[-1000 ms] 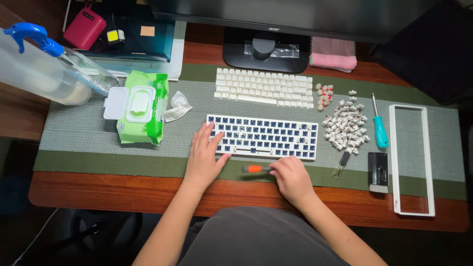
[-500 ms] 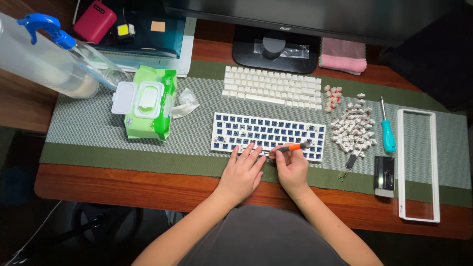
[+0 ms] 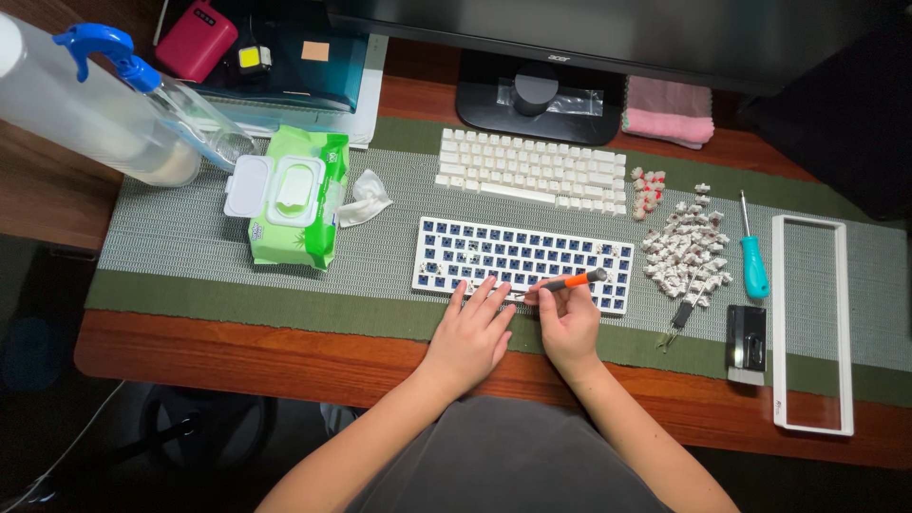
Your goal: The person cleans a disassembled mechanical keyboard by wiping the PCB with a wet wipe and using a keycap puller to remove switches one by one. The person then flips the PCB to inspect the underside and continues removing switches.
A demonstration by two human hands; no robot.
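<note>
A bare keyboard plate (image 3: 522,256) with blue switch sockets lies on the grey-green mat (image 3: 190,237). My left hand (image 3: 472,332) rests flat at its front edge, fingers spread on the plate. My right hand (image 3: 567,321) holds a small orange-handled screwdriver (image 3: 570,281), its thin tip pointing left at the plate's front edge near my left fingertips. Behind the plate sits a block of white keycaps (image 3: 527,169).
A heap of loose switches (image 3: 686,245), a teal screwdriver (image 3: 754,264), a wire puller (image 3: 678,318), a black tool (image 3: 746,339) and a white keyboard frame (image 3: 810,323) lie right. A green wipes pack (image 3: 293,198), crumpled wipe (image 3: 365,199), spray bottle (image 3: 104,109) and monitor stand (image 3: 540,93) sit left and behind.
My right hand picked the orange screwdriver up off the mat and brought it to the plate's front edge. My left hand slid right from the plate's left end to its front middle.
</note>
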